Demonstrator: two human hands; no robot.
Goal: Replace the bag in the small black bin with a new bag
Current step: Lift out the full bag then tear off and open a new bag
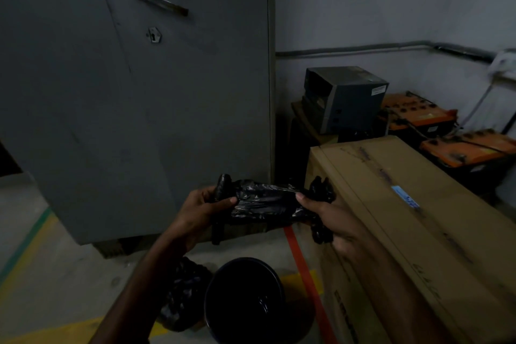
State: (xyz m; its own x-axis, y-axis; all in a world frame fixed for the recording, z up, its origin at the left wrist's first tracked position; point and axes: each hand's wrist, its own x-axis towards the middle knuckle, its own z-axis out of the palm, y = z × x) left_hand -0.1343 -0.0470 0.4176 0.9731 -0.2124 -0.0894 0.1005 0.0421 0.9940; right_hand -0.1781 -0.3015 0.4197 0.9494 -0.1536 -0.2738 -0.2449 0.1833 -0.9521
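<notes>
A crumpled black plastic bag (265,201) is stretched between my two hands at chest height. My left hand (201,211) grips its left end, and my right hand (329,213) grips its right end with bunched plastic spilling past the fingers. Below them the small black bin (245,301) stands upright on the floor, its round mouth facing up and its inside dark. A second black bag (184,296), bunched and full-looking, lies on the floor touching the bin's left side, partly behind my left forearm.
A tall grey metal cabinet (139,92) stands straight ahead. A long cardboard box (418,218) lies close on the right, beside the bin. Behind it sit a grey machine (343,98) and orange batteries (418,114). Red tape (304,274) and yellow lines mark the concrete floor.
</notes>
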